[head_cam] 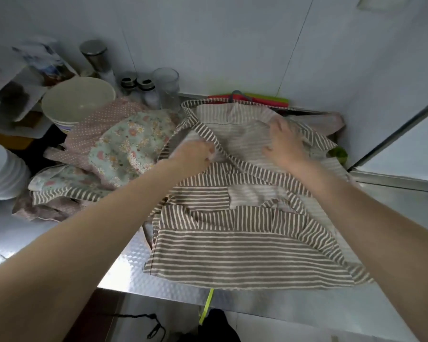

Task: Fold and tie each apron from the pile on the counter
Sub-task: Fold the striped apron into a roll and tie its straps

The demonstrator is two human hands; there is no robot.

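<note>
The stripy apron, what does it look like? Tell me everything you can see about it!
The stripy apron is soft-looking cloth with brown and white stripes. It lies spread out, a bit wrinkled, on the shiny metal counter, its near edge at the counter's front edge. A long striped strap crosses its upper part. The left hand grips cloth near that strap, and the right hand rests spread on top. It is not folded or tied yet.

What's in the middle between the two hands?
In the head view, only striped apron cloth lies between the left hand and right hand, with one striped strap crossing it.
</note>
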